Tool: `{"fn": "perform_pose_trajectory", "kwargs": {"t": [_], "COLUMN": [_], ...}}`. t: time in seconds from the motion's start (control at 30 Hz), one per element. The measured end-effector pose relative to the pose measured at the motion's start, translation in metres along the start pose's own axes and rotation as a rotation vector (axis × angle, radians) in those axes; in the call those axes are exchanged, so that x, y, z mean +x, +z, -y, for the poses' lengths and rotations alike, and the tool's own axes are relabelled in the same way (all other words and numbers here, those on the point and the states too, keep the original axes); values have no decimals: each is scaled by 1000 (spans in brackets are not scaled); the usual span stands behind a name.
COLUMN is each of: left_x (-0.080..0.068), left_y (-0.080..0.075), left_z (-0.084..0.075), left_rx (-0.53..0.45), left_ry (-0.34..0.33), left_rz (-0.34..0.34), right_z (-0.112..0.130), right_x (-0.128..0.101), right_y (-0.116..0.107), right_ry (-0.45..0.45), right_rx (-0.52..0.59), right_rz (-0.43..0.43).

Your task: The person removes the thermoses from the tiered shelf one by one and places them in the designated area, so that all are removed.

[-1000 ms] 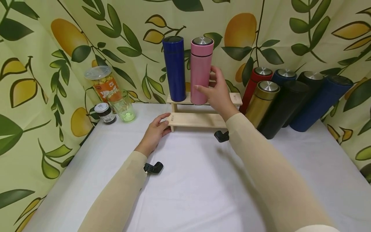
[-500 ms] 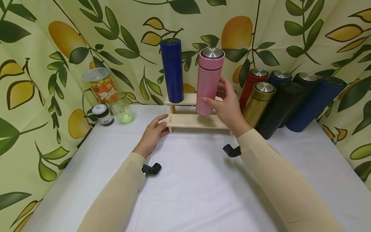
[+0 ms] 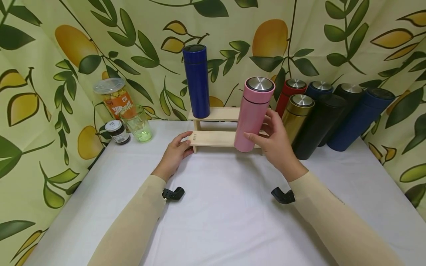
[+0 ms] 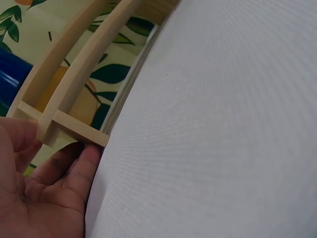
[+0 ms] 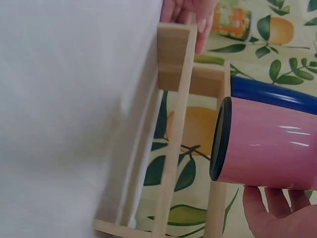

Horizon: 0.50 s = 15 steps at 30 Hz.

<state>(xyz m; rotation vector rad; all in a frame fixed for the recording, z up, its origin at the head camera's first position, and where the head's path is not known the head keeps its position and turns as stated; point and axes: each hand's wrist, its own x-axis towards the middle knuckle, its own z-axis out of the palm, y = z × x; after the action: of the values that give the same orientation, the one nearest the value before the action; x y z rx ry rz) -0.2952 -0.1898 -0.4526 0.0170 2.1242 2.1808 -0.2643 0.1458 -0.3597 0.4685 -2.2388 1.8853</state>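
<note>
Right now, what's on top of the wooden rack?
Only the dark blue flask, upright on the wooden rack's upper shelf. The right hand holds the pink flask off it, hiding the right end.

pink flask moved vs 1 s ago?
Yes. The pink flask has come off the wooden rack's upper shelf, down and rightward, held by the right hand.

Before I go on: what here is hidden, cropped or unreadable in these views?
- Head view: the pink flask hides the right end of the wooden rack.
- Head view: the print on the small dark jar is too small to read.
- Left wrist view: the left hand is cut off by the frame edge.
- Right wrist view: the right hand shows only fingers; the flask's top is out of frame.
</note>
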Motion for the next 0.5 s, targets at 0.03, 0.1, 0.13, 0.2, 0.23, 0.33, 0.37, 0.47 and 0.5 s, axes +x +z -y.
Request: {"fn": "perform_pose_trajectory", "kwargs": {"t": [0.03, 0.1, 0.13, 0.2, 0.23, 0.33, 0.37, 0.47, 0.5], "left_x": [0, 0, 0, 0, 0, 0, 0, 1, 1], "left_y": [0, 0, 0, 0, 0, 0, 0, 0, 0], "left_z": [0, 0, 0, 0, 0, 0, 0, 1, 1], "left_rx": [-2, -2, -4, -4, -4, -2, 0, -2, -1], "left_ry": [0, 1, 1, -1, -2, -4, -5, -4, -4], "left_rz": [-3, -7, -8, -10, -10, -8, -8, -8, -8], "right_z": [-1, -3, -3, -5, -5, -8, -9, -13, -14], "right_x": [-3, -10, -14, -20, -24, -33, -36, -42, -44], "right_y": [-2, -6, -9, -14, -17, -27, -31, -41, -45], "right_ry": [0, -1, -4, -9, -11, -1, 5, 19, 21], "right_rx": [0, 2, 1, -8, -14, -33, -43, -50, -53], "right_rz": [3, 7, 7, 1, -2, -18, -25, -41, -48]}}
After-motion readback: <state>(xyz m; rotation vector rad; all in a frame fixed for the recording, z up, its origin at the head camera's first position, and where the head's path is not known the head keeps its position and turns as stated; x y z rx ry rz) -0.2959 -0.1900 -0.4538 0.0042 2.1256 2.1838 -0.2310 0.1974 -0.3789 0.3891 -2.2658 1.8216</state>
